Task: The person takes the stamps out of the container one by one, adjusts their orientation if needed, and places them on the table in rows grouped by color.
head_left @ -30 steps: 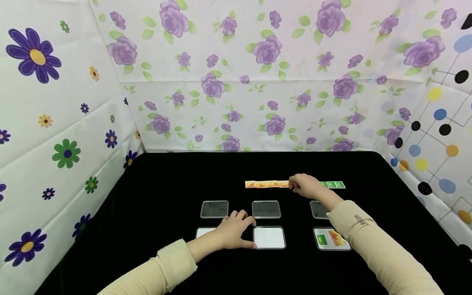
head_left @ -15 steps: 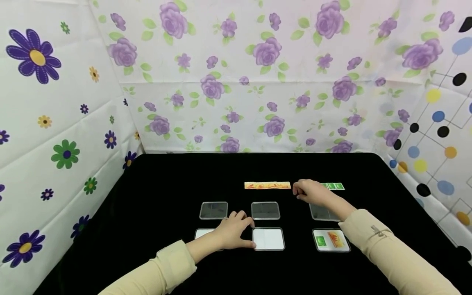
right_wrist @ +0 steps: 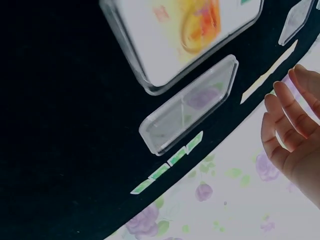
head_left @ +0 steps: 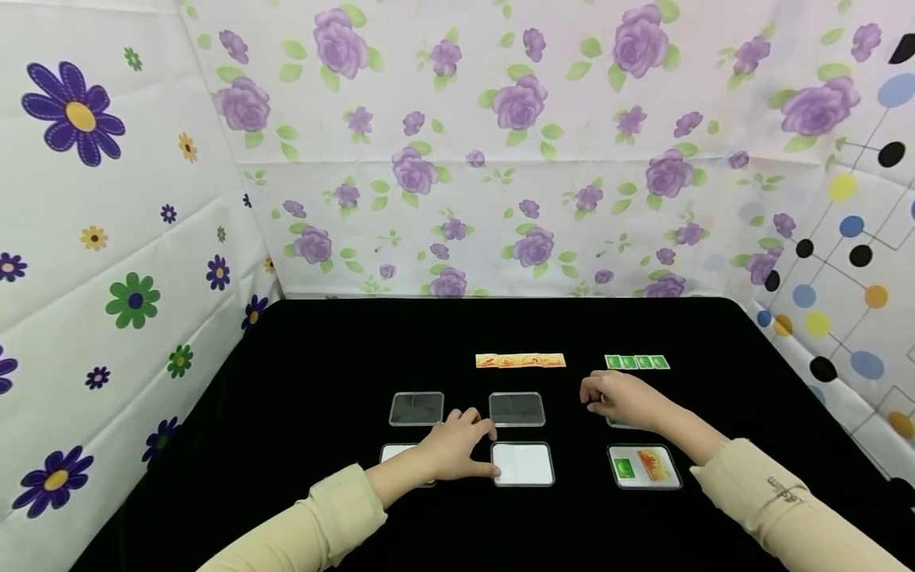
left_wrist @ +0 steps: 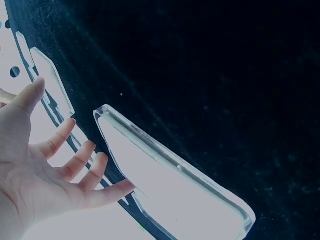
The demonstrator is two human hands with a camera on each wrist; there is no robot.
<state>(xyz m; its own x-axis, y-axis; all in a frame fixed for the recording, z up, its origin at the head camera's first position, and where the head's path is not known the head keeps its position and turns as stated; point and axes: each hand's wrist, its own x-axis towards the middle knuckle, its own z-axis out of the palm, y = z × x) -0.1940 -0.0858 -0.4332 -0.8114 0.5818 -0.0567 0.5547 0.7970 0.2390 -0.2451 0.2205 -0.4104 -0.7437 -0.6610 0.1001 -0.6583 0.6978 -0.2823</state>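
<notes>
Black table [head_left: 322,349]: I judge a laying-out step, next wanting a fine pinch. The left hand [head_left: 453,451], fingers apart beside the white box [head_left: 523,464], mostly hides a second box [head_left: 395,451]. The right hand [head_left: 629,400], fingers loosely bent, apparently empty, obscures a clear box [right_wrist: 167,122]. Orange cards [head_left: 520,361] and green cards [head_left: 637,362] lie toward the far edge.

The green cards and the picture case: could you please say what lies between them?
A clear case lies between the green cards and picture case in the right wrist view.
</notes>
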